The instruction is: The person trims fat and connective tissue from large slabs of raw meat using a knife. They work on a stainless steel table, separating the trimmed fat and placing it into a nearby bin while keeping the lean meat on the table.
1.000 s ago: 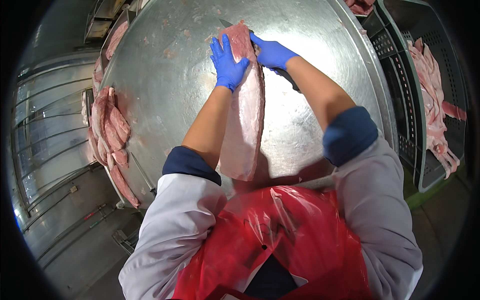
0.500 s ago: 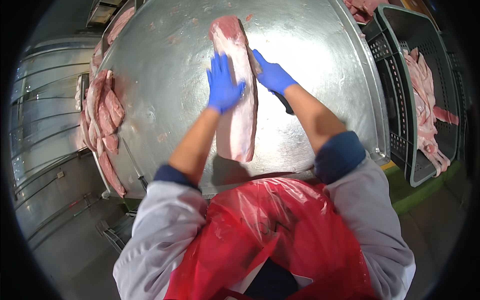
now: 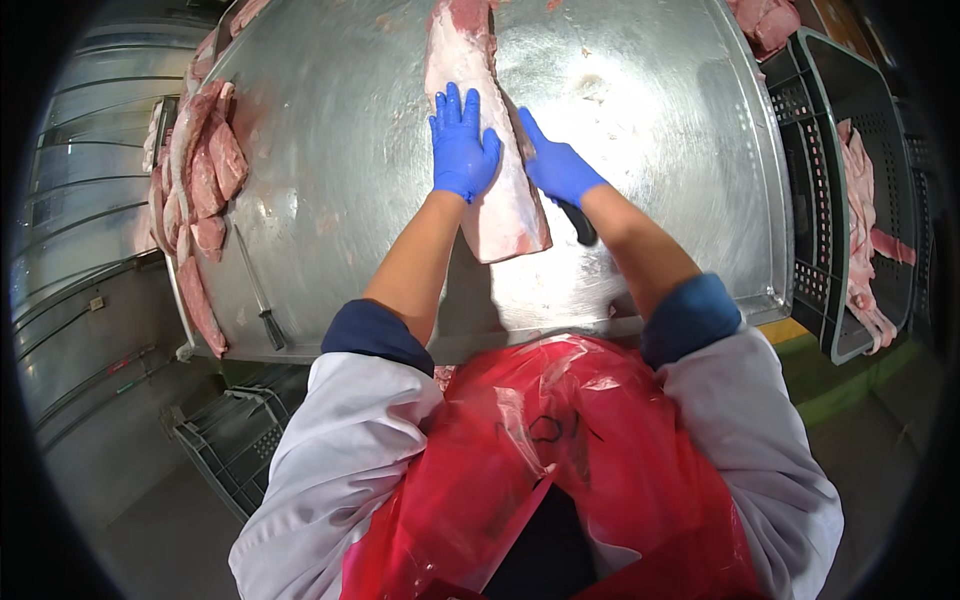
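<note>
A long, pale pork loin [image 3: 505, 220] with a fatty surface lies on the metal table, its far end at the top of the view. My left hand [image 3: 464, 150], in a blue glove, presses flat on the loin with fingers stretched out. On the loin's right side, my gloved right hand [image 3: 562, 172] is closed around a knife [image 3: 579, 224]. The black handle sticks out below the palm. Beside the meat runs the blade, pointing away from me; the forefinger lies stretched along it. Whether the blade touches the loin I cannot tell.
Strips of trimmed meat [image 3: 205, 170] lie along the left edge of the metal table [image 3: 345, 150]. Near them is a dark-handled sharpening steel [image 3: 258, 285]. To the right stands a grey plastic crate [image 3: 845, 345] holding pale trimmings [image 3: 858, 220]. Another crate [image 3: 240, 440] sits low at the left.
The loin has shifted away from me, and its near end has swung right. My left hand stays flat on it, and my right hand keeps the knife alongside. The view has shifted slightly.
</note>
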Motion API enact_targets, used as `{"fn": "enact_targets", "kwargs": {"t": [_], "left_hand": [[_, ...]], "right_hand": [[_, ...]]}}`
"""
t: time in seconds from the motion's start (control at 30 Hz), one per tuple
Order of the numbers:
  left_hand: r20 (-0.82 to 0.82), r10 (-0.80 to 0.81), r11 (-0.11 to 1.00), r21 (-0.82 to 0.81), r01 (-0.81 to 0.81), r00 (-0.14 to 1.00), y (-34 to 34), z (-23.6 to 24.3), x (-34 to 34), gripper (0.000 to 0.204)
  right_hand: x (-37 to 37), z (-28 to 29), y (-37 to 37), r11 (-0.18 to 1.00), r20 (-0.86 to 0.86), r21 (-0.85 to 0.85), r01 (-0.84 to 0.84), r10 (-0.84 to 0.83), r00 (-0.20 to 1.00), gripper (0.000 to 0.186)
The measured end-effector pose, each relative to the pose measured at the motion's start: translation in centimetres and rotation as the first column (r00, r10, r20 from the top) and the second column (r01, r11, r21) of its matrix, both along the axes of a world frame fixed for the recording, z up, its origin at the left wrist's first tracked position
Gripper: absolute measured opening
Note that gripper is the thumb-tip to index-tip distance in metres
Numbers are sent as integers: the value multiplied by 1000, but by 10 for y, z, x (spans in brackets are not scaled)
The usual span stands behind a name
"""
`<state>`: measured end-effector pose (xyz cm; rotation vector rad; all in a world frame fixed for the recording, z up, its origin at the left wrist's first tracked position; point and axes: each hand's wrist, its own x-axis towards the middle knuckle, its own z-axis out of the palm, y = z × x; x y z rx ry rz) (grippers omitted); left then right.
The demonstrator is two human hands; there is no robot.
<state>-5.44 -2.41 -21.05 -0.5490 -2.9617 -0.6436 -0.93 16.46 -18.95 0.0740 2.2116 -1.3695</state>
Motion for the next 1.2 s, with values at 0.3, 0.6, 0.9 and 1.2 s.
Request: {"fn": "enact_targets", "kwargs": {"t": [0.3, 0.6, 0.9, 1.2], "left_hand": [[-4, 85, 993, -85, -85, 996, 1, -4, 0, 71], [488, 389, 917, -120, -382, 781, -13, 32, -15, 131], [220, 592, 785, -377, -492, 775, 45, 43, -27, 115], [768, -465, 394, 625, -674, 440, -51, 34, -18, 63]], "right_hand": [[270, 15, -6, 984, -97, -177, -4, -14, 995, 85], [349, 104, 128, 863, 230, -127, 488, -453, 861, 87], [343, 99, 166, 793, 192, -181, 582, -552, 811, 86], [327, 70, 231, 822, 193, -98, 561, -537, 821, 86]]}}
